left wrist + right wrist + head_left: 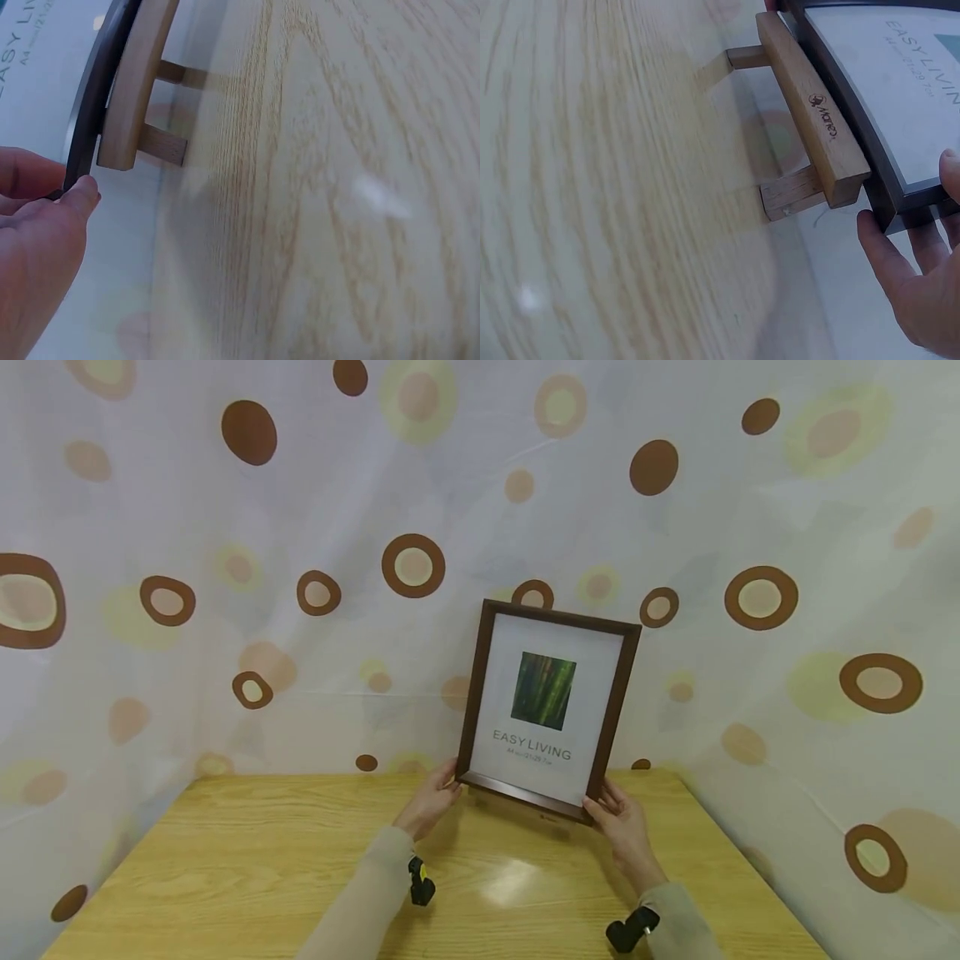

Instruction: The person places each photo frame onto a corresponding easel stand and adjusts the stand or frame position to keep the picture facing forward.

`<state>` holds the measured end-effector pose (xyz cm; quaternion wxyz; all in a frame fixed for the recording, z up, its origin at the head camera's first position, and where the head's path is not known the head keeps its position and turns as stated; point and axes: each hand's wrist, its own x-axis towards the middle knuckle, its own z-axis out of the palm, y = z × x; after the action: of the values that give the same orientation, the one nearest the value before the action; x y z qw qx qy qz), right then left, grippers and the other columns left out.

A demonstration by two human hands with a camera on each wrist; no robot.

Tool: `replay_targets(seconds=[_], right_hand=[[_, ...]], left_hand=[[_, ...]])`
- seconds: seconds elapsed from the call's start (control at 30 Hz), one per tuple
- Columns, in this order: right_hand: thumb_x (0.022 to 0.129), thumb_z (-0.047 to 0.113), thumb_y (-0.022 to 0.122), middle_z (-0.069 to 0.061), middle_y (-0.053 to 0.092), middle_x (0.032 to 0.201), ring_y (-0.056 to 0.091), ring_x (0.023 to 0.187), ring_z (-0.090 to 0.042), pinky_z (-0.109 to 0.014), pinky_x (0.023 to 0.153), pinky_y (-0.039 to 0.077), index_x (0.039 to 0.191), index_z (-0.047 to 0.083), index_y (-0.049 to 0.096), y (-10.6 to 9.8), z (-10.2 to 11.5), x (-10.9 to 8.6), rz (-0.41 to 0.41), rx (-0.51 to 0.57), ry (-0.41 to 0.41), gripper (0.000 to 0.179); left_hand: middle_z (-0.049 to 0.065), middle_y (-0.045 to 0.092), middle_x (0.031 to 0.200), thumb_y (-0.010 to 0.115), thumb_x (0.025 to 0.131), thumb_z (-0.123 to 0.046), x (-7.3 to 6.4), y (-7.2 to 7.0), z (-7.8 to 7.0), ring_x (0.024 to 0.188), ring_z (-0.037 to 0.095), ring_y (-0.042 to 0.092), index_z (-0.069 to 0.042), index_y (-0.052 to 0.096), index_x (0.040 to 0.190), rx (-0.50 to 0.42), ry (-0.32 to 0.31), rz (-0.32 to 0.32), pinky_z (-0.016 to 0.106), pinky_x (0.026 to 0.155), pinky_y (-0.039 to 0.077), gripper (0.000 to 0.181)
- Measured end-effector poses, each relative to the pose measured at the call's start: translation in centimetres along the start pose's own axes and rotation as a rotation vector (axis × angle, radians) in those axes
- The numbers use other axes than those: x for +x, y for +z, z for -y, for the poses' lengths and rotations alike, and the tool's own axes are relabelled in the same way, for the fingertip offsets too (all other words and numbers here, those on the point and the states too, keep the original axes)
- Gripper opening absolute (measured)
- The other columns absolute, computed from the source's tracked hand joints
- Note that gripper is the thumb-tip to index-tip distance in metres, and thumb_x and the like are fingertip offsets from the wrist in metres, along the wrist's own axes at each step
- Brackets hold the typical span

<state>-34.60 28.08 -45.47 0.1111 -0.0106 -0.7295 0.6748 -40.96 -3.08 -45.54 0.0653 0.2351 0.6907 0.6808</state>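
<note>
A dark brown picture frame leans to one side above the back of the table, its face towards me. Behind its front sits a white sheet with a small green print and the words "EASY LIVING". My left hand pinches the lower left corner between thumb and fingers. At the lower right corner my right hand grips, thumb on the front and fingers beneath. Close against the lower edge is a light wooden stand with two short legs, mostly hidden behind the frame in the head view.
The table has a pale wood-grain top and reflects light. A white curtain with brown and yellow dots hangs right behind its back edge and along its sides. Black wrist cameras are strapped over both sleeves.
</note>
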Motion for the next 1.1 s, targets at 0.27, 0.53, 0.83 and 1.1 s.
replay_targets(seconds=[0.27, 0.53, 0.83, 1.1], right_hand=[[0.098, 0.004, 0.058, -0.020, 0.032, 0.157, 0.043, 0.137, -0.026, -0.011, 0.082, 0.050, 0.156, 0.006, 0.024, 0.1, -0.3, 0.5, -0.021, 0.052, 0.004, 0.067], [0.098, 0.007, 0.059, -0.030, 0.043, 0.146, 0.055, 0.125, -0.026, -0.027, 0.092, 0.055, 0.151, -0.003, 0.030, 0.2, -0.9, -0.1, 0.045, -0.109, 0.028, 0.061], [0.097, 0.009, 0.061, -0.031, 0.044, 0.144, 0.043, 0.135, -0.042, -0.035, 0.102, 0.049, 0.149, -0.006, 0.033, 0.2, -1.6, -0.4, 0.039, -0.190, 0.032, 0.061], [0.099, 0.013, 0.059, -0.033, 0.030, 0.152, 0.030, 0.141, -0.046, -0.055, 0.112, 0.037, 0.152, -0.007, 0.019, 0.1, -1.3, -0.2, 0.092, -0.167, 0.085, 0.070]], left_hand=[[0.025, 0.003, 0.162, 0.040, 0.094, 0.015, -0.1, 0.3, -0.1, 0.146, 0.047, 0.012, -0.009, 0.004, 0.159, -0.061, -0.063, 0.032, 0.057, 0.118, 0.024, 0.078], [0.029, 0.002, 0.161, 0.041, 0.085, 0.022, -0.2, 0.7, 0.2, 0.146, 0.048, 0.014, -0.020, 0.001, 0.159, -0.135, -0.164, 0.013, 0.051, 0.099, 0.044, 0.094], [0.025, -0.006, 0.162, 0.048, 0.084, 0.020, -0.4, 0.6, 0.4, 0.148, 0.045, 0.011, -0.023, -0.003, 0.159, -0.133, -0.199, 0.043, 0.037, 0.088, 0.052, 0.100], [0.027, -0.005, 0.161, 0.047, 0.091, 0.012, -0.8, 0.3, 0.6, 0.147, 0.047, 0.015, -0.020, -0.005, 0.159, -0.125, -0.205, 0.040, 0.040, 0.092, 0.054, 0.091]])
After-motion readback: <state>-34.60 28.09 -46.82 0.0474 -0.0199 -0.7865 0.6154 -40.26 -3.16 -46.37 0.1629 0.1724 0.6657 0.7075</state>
